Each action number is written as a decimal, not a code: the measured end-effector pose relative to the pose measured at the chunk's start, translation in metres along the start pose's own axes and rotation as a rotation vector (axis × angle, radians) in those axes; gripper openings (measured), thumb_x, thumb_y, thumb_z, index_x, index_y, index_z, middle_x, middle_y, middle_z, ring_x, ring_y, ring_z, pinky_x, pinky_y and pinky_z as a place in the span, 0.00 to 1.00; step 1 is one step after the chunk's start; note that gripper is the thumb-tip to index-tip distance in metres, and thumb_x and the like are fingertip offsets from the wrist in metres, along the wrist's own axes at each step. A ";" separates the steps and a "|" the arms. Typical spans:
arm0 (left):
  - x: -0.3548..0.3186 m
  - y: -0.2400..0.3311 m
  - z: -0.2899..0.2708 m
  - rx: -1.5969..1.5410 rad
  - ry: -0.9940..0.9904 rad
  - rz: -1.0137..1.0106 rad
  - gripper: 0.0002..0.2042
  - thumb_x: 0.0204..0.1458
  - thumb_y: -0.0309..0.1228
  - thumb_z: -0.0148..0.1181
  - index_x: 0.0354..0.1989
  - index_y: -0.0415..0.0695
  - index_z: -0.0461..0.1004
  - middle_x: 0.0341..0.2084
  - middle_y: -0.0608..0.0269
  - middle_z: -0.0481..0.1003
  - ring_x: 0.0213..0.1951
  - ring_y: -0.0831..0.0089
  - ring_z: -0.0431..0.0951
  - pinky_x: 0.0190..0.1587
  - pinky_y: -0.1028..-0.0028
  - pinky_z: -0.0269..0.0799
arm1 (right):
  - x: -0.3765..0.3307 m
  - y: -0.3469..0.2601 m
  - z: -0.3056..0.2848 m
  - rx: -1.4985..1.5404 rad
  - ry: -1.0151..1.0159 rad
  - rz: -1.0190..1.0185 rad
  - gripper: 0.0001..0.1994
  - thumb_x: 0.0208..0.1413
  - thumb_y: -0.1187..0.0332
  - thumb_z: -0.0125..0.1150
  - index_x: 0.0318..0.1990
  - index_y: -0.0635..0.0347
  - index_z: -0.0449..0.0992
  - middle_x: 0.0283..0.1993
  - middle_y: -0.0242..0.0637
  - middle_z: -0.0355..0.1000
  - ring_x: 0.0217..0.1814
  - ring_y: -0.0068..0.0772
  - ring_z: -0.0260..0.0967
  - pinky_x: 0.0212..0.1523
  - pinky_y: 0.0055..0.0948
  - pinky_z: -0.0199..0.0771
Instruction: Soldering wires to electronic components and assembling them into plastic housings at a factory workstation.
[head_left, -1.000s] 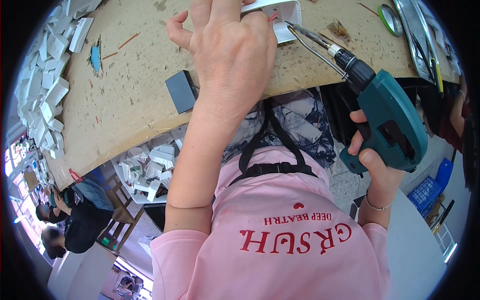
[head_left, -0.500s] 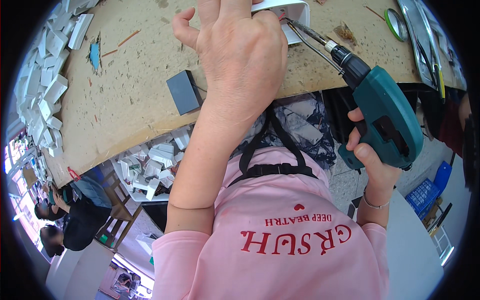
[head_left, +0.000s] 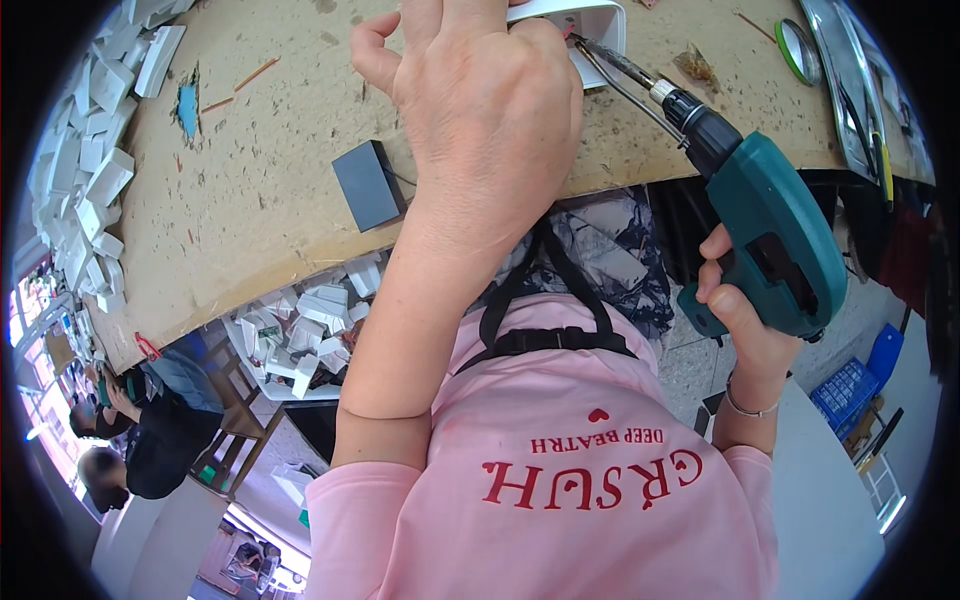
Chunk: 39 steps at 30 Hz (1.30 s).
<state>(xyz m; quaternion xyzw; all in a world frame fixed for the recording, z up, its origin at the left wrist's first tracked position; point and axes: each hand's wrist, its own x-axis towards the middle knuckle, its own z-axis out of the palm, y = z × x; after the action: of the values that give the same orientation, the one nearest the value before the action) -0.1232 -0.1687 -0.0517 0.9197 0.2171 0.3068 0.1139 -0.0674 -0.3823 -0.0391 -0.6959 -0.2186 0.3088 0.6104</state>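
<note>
My right hand [head_left: 745, 310] grips the handle of a green soldering gun [head_left: 790, 225] with a thin feed tube along its barrel. Its metal tip reaches into a white plastic housing [head_left: 609, 30] at the top edge of the view, touching or close to a small red wire [head_left: 568, 33]. Over the housing's left side lies my left hand [head_left: 490, 120], its back up and the little finger held out. Its thumb and fingertips are hidden or cut off by the frame, so what they pinch does not show. A dark grey box [head_left: 367, 187] with a thin lead sits left of my left wrist.
White plastic housings [head_left: 90, 170] are heaped along the worn table's [head_left: 270, 150] left side. More fill a bin [head_left: 300, 335] below its edge. At the right are a green-rimmed round tin [head_left: 797, 50], a metal tray [head_left: 840, 80] and a brown lump [head_left: 693, 63]. Another person [head_left: 165, 440] sits far left.
My left hand and the white housing have shifted slightly to the right. The soldering gun's tip has moved a little with them, while its body stays nearly still in my right hand.
</note>
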 end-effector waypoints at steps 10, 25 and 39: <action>0.001 -0.003 0.005 -0.003 0.002 0.066 0.03 0.35 0.23 0.58 0.20 0.38 0.70 0.32 0.57 0.67 0.36 0.58 0.66 0.39 0.62 0.58 | -0.008 0.001 -0.002 -0.040 0.047 0.110 0.17 0.42 0.74 0.68 0.42 0.64 0.72 0.34 0.31 0.70 0.33 0.21 0.66 0.34 0.19 0.67; 0.003 -0.028 0.049 -0.416 0.573 0.356 0.04 0.33 0.22 0.58 0.19 0.37 0.69 0.32 0.55 0.67 0.35 0.56 0.66 0.38 0.62 0.60 | -0.008 -0.003 0.009 -0.089 0.017 0.045 0.14 0.43 0.75 0.67 0.39 0.65 0.73 0.31 0.32 0.72 0.30 0.20 0.68 0.32 0.19 0.70; 0.001 -0.028 0.048 -0.376 0.556 0.332 0.05 0.34 0.23 0.58 0.19 0.37 0.69 0.32 0.55 0.67 0.35 0.56 0.66 0.38 0.62 0.60 | -0.006 -0.001 0.014 -0.040 0.045 -0.032 0.21 0.42 0.77 0.67 0.46 0.70 0.70 0.40 0.44 0.73 0.31 0.21 0.70 0.33 0.20 0.72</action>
<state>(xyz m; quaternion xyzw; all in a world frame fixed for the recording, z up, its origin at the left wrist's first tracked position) -0.1021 -0.1475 -0.0982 0.7870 0.0276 0.5934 0.1662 -0.0811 -0.3762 -0.0377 -0.7112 -0.2218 0.2788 0.6060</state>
